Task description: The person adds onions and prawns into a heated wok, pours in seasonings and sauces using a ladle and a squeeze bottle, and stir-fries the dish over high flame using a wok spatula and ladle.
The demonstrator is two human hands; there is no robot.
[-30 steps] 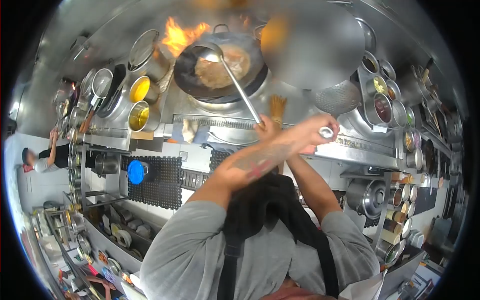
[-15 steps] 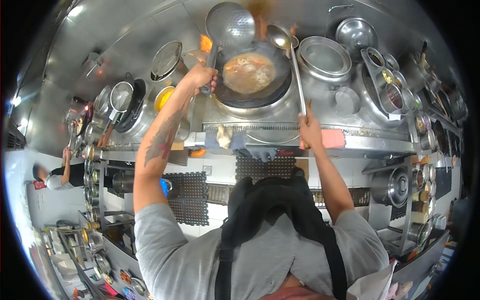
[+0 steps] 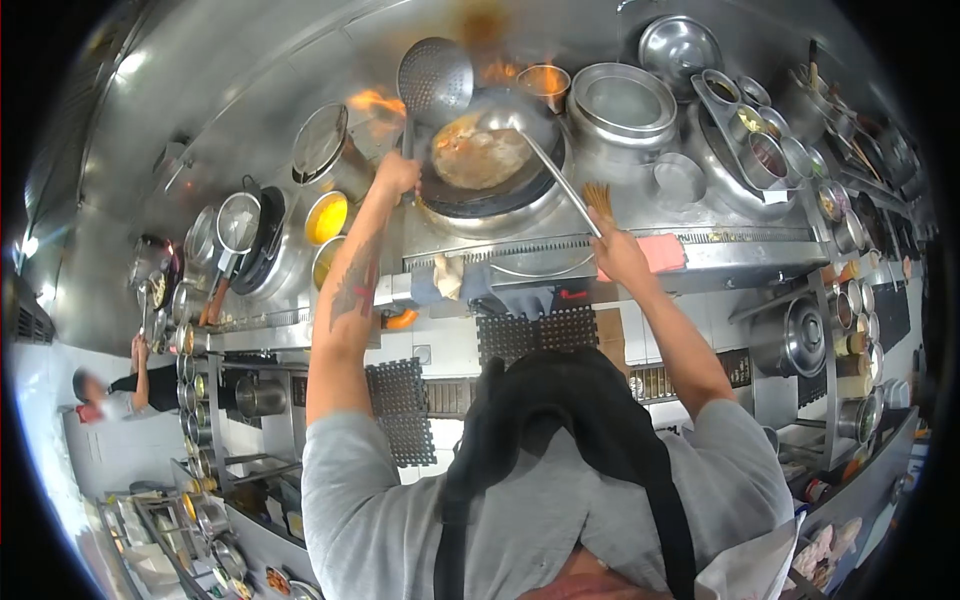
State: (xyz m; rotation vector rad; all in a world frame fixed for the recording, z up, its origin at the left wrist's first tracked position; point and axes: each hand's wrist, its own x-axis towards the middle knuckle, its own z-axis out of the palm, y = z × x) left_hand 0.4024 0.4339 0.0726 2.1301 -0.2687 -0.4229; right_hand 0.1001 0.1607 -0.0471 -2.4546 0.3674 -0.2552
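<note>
My left hand (image 3: pixel 400 174) is closed round the handle of a perforated strainer (image 3: pixel 435 78), which stands upright beside the wok's left edge. My right hand (image 3: pixel 622 256) grips the long handle of a ladle (image 3: pixel 560 175). The ladle's bowl is down in the wok (image 3: pixel 455 200), among brownish broth and orange and pale food (image 3: pixel 480 158). A bamboo brush (image 3: pixel 598 198) is just beyond my right hand, and a pink cloth (image 3: pixel 660 254) lies beside it.
Flames (image 3: pixel 378 103) rise behind the wok at the left. A pot of yellow liquid (image 3: pixel 327 217) is left of my forearm. Right of the wok are a large pot (image 3: pixel 622 100) and a tray of ingredient containers (image 3: pixel 768 150). Another person (image 3: pixel 115 400) works far left.
The ladle has gone from above the wok's right side down into the food. Earlier, my left arm was crossed over to the right; the strainer has since come to the wok's left side.
</note>
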